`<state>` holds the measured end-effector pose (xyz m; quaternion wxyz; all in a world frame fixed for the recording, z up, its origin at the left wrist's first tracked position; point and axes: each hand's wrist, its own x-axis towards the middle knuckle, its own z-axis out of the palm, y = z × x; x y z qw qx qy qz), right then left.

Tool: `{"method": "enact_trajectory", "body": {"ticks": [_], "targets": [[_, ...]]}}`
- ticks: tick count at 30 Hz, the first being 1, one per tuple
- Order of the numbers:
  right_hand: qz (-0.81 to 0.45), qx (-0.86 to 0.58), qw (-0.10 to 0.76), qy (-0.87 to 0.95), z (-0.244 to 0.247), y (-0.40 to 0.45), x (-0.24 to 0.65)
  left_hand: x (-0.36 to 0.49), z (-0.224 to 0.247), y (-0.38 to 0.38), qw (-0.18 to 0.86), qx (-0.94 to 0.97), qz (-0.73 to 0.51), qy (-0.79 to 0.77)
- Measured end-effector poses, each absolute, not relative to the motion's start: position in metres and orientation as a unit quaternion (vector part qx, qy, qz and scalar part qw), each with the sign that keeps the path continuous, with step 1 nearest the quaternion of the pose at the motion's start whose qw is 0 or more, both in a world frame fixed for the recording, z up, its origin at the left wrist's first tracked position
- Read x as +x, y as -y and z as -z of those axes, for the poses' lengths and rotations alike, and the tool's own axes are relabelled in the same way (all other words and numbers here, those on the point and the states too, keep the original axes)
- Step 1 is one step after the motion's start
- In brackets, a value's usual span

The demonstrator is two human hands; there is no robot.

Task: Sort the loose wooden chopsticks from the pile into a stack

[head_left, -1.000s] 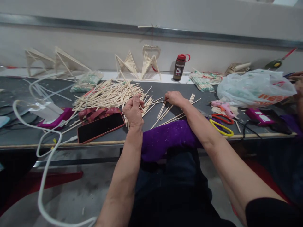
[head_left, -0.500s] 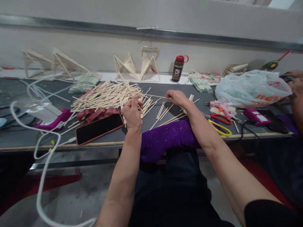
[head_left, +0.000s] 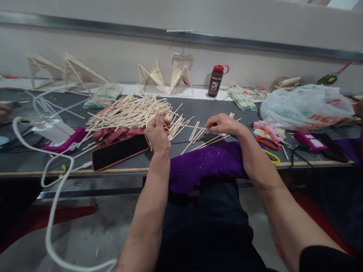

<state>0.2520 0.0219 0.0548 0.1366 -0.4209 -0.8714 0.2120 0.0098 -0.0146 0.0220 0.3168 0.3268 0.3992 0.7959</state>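
Plainly, white-lettered bottle (head_left: pixel 214 84) beyond hands (head_left: pixel 222 124).

The dark grey table (head_left: pixel 22 160) bears loose sticks (head_left: pixel 127 111) and 1 phone (head_left: pixel 120 153).

Near nine o'clock from the picture's centre, the left hand (head_left: pixel 158 131) covers part of the slanted stick (head_left: pixel 147 97) in its grip. Just short of three, the right hand (head_left: pixel 222 124) hides the far end of a pale strand (head_left: pixel 188 126) too thin to tell stick from string. Past three, the right forearm (head_left: pixel 265 172) covers much of a yellow handle loop (head_left: pixel 277 158). The plastic bag's (head_left: pixel 300 102) contents cannot be made out. At the left edge, toward nine, a co-worker's hand (head_left: pixel 5 109) is blurred and cut off; at seven, the white cable (head_left: pixel 52 211) passes out of the bottom edge.
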Motion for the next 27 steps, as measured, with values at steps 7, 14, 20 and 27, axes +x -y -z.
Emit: {"method": "enact_trajectory", "body": {"ticks": [7, 14, 20, 27], "targets": [[-0.109, -0.424, -0.019, 0.899, -0.057, 0.013, 0.287, 0.0, -0.021, 0.012, 0.308, 0.29, -0.811, -0.404], [0.017, -0.438, 0.012, 0.899, -0.058, -0.033, 0.219, 0.001, -0.024, 0.016, 0.277, 0.291, -0.822, -0.404], [0.107, -0.423, -0.027, 0.899, -0.03, -0.086, 0.162, -0.006, -0.024, 0.018, 0.264, 0.3, -0.815, -0.42], [0.134, -0.424, -0.012, 0.895, -0.022, -0.083, 0.179, -0.001, -0.019, 0.023, 0.229, 0.357, -0.798, -0.429]]}}
